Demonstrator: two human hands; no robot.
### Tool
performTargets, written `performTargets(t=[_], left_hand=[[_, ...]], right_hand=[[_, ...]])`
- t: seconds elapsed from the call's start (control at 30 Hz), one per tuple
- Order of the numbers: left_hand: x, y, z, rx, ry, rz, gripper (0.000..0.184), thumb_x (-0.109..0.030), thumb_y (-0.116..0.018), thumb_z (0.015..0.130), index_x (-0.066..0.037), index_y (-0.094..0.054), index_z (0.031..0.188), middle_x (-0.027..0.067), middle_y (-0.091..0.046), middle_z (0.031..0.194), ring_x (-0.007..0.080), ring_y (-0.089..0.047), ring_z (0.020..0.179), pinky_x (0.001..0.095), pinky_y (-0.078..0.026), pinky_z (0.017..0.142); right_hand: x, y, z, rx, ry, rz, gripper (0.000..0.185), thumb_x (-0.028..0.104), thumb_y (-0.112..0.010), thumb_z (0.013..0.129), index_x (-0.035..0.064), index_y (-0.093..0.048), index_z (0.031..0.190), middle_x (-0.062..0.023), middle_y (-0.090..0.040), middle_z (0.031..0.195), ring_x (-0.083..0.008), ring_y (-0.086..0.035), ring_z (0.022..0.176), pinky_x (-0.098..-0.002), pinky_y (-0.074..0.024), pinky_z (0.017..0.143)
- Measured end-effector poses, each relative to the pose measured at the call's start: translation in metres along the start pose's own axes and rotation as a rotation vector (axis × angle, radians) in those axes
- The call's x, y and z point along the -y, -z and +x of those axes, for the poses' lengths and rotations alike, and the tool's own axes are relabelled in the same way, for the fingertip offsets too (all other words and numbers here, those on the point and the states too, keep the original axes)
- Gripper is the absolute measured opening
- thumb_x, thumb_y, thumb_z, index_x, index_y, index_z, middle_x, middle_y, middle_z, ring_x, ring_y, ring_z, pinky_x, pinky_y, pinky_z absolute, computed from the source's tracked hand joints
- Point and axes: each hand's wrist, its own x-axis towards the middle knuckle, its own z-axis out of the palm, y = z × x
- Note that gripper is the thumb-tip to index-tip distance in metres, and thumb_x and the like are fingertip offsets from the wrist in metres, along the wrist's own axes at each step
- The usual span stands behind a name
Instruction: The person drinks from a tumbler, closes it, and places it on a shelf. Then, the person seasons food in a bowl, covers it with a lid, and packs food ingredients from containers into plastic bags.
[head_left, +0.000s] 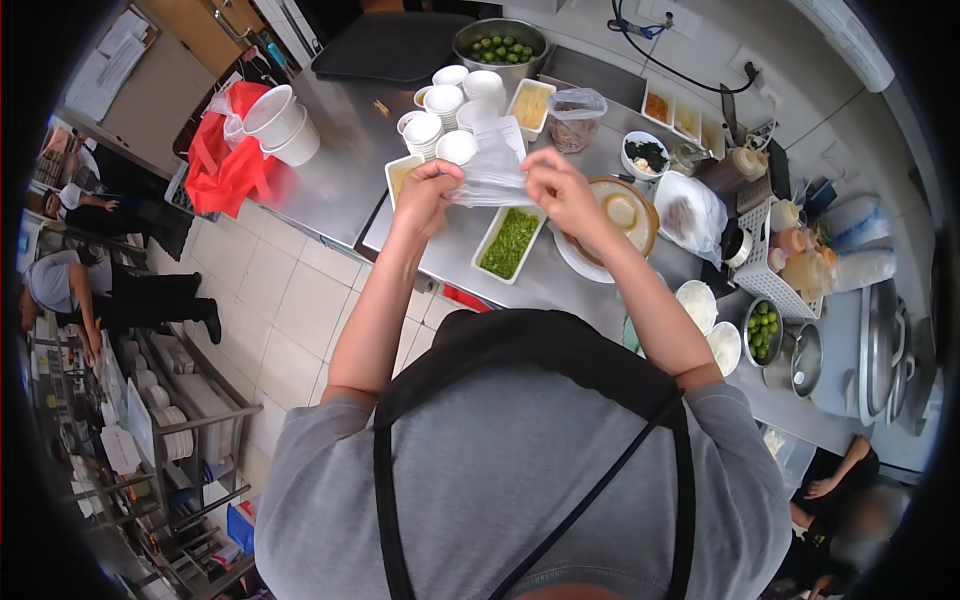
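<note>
A clear plastic bag [492, 178] is stretched between my two hands above the steel counter. My left hand [430, 195] pinches its left side, and my right hand [560, 190] pinches its right side with fingers closed. Just below the bag sits a white tray of chopped greens [510, 243]. Stacks of small white cups [443, 104] stand behind my hands. A pale tray of light shreds [532, 106] is beyond the bag, and a tied bag of brown contents [576, 120] lies to its right. Near my right forearm is a round brown-rimmed dish [640, 215].
White tubs [290, 130] and a red bag [225, 165] are at the counter's left end. A metal bowl of green fruit [500, 50] stands behind. A basket of bottles [795, 265] is right. Other people [75, 285] are left and lower right.
</note>
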Motion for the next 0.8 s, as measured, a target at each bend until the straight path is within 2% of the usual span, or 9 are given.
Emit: performTargets(t=[0.07, 0.17, 0.23, 0.33, 0.43, 0.5, 0.67, 0.73, 0.8], left_hand=[[0.006, 0.003, 0.000, -0.031, -0.033, 0.242, 0.014, 0.003, -0.055, 0.072, -0.006, -0.062, 0.080, 0.0018, -0.053, 0.074, 0.0127, -0.050, 0.066, 0.0238, -0.040, 0.058], [0.015, -0.016, -0.010, -0.215, -0.550, 1.174, 0.034, 0.006, -0.052, 0.062, -0.008, -0.067, 0.089, 0.0095, -0.058, 0.086, 0.0189, -0.053, 0.066, 0.0248, -0.043, 0.062], [0.017, -0.017, -0.013, -0.197, -0.574, 1.183, 0.032, 0.006, -0.053, 0.062, -0.007, -0.067, 0.089, 0.0111, -0.059, 0.091, 0.0201, -0.056, 0.072, 0.0254, -0.044, 0.066], [0.006, -0.008, -0.023, -0.178, -0.596, 1.178, 0.029, 0.004, -0.055, 0.063, -0.004, -0.066, 0.088, 0.0149, -0.059, 0.102, 0.0250, -0.059, 0.085, 0.0285, -0.045, 0.073], [-0.008, 0.021, -0.035, -0.226, -0.499, 1.124, 0.025, 0.000, -0.059, 0.066, -0.002, -0.065, 0.089, 0.0175, -0.057, 0.107, 0.0290, -0.059, 0.090, 0.0313, -0.046, 0.077], [-0.011, 0.026, -0.042, -0.271, -0.399, 1.084, 0.024, -0.003, -0.061, 0.067, -0.002, -0.064, 0.091, 0.0178, -0.058, 0.106, 0.0293, -0.059, 0.089, 0.0317, -0.046, 0.077], [-0.019, 0.009, -0.063, -0.365, -0.427, 1.267, 0.021, -0.012, -0.066, 0.069, -0.003, -0.065, 0.088, 0.0166, -0.062, 0.094, 0.0315, -0.059, 0.086, 0.0347, -0.047, 0.076], [-0.014, 0.017, -0.066, -0.325, -0.392, 1.260, 0.020, -0.010, -0.064, 0.070, -0.004, -0.065, 0.089, 0.0165, -0.061, 0.095, 0.0324, -0.059, 0.086, 0.0356, -0.046, 0.076], [-0.007, 0.023, -0.065, -0.276, -0.360, 1.248, 0.019, -0.008, -0.062, 0.071, -0.005, -0.065, 0.090, 0.0165, -0.061, 0.095, 0.0333, -0.059, 0.086, 0.0366, -0.046, 0.077]], right_hand=[[0.022, 0.004, 0.001, 0.239, -0.027, -0.108, 0.011, 0.003, -0.053, 0.071, 0.0031, -0.056, 0.082, -0.0079, -0.052, 0.101, -0.0271, -0.056, 0.088, -0.0337, -0.0439, 0.076], [0.011, -0.003, 0.009, 0.153, -0.045, -0.237, 0.017, 0.008, -0.055, 0.072, 0.0060, -0.061, 0.088, -0.0072, -0.052, 0.106, -0.0289, -0.055, 0.090, -0.0348, -0.0441, 0.078], [0.011, -0.007, 0.008, 0.105, -0.069, -0.261, 0.018, 0.010, -0.057, 0.073, 0.0067, -0.062, 0.090, -0.0076, -0.052, 0.108, -0.0293, -0.056, 0.090, -0.0353, -0.0445, 0.078], [0.012, -0.007, -0.006, -0.066, -0.064, -0.247, 0.016, 0.010, -0.057, 0.078, 0.0021, -0.062, 0.091, -0.0108, -0.056, 0.096, -0.0161, -0.060, 0.070, -0.0283, -0.0454, 0.062], [-0.013, -0.007, -0.038, 0.029, -0.339, -0.134, 0.031, 0.029, -0.058, 0.082, -0.0011, -0.060, 0.091, -0.0130, -0.060, 0.078, -0.0166, -0.059, 0.055, -0.0294, -0.0459, 0.054], [-0.025, -0.019, -0.058, 0.374, -0.664, -0.312, 0.039, 0.035, -0.053, 0.084, -0.0025, -0.058, 0.090, -0.0120, -0.060, 0.063, -0.0188, -0.058, 0.046, -0.0308, -0.0460, 0.050], [-0.055, -0.062, -0.082, 0.195, -0.563, -0.271, 0.035, 0.032, -0.051, 0.085, -0.0029, -0.053, 0.081, -0.0125, -0.060, 0.063, -0.0179, -0.059, 0.047, -0.0299, -0.0483, 0.049], [-0.065, -0.065, -0.082, 0.163, -0.767, 0.072, 0.026, 0.024, -0.052, 0.084, -0.0009, -0.050, 0.080, -0.0127, -0.060, 0.067, -0.0170, -0.061, 0.052, -0.0281, -0.0510, 0.049], [-0.064, -0.053, -0.079, 0.176, -0.774, 0.102, 0.021, 0.021, -0.052, 0.084, 0.0001, -0.050, 0.080, -0.0123, -0.059, 0.071, -0.0172, -0.061, 0.055, -0.0277, -0.0522, 0.050]])
